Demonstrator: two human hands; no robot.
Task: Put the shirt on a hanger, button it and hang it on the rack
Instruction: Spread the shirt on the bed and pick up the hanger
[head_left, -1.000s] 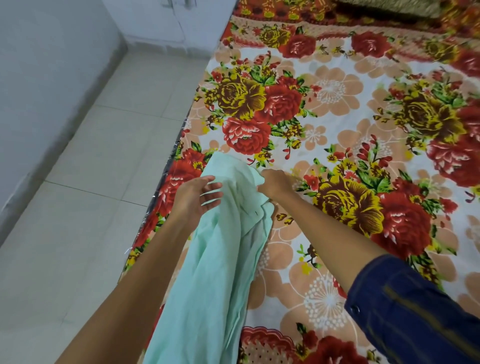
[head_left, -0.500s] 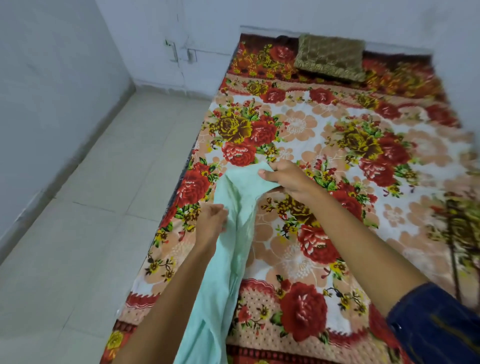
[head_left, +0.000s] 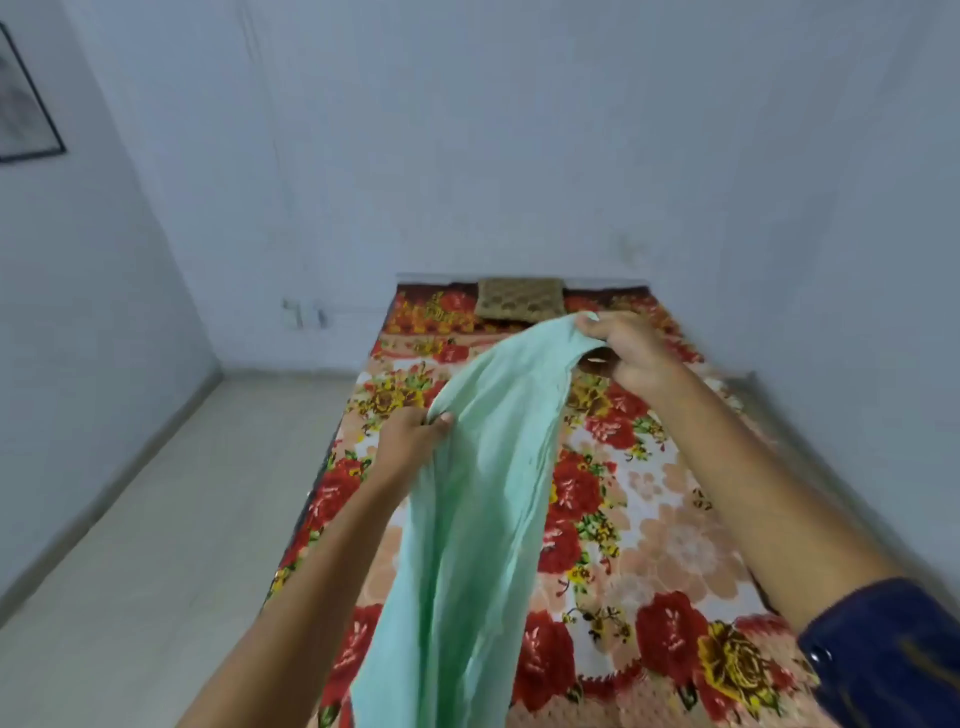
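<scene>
Shirt (head_left: 483, 499), pale mint green, hangs in long folds above the floral bed sheet (head_left: 654, 525), lifted clear of it at the top. Right hand (head_left: 631, 356) pinches its upper edge, fingers clenched on the cloth, high over the sheet's far half. Left hand (head_left: 413, 439) grips a bunch of the fabric lower down, over the sheet's left edge. A brown cushion (head_left: 519, 304) lies at the sheet's far end.

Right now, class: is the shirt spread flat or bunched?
Bunched: the shirt hangs in folds, lifted off the bed by the left hand and right hand.
</scene>
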